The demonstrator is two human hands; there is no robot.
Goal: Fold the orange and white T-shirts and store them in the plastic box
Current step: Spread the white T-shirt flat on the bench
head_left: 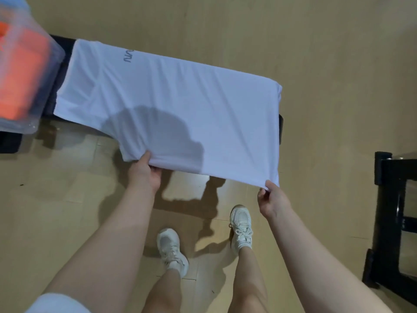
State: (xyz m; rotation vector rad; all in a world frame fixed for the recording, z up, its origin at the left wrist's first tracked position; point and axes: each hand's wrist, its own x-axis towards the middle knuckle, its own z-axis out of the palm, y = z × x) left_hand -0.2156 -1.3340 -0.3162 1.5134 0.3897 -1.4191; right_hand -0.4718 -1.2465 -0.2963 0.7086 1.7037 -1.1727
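Observation:
A white T-shirt [171, 98] with a small grey print lies spread over a low black bench [280, 129], its near edge lifted off the bench. My left hand [146, 171] grips that near edge at the left. My right hand [272, 198] pinches the near right corner. At the far left stands a clear plastic box [48, 57] with a folded orange T-shirt [20, 80] inside; the box is blurred and cut off by the frame.
The floor is light wood [316, 41]. A black frame or stand [392, 222] sits on the floor at the right. My two feet in white sneakers [241, 229] stand just in front of the bench.

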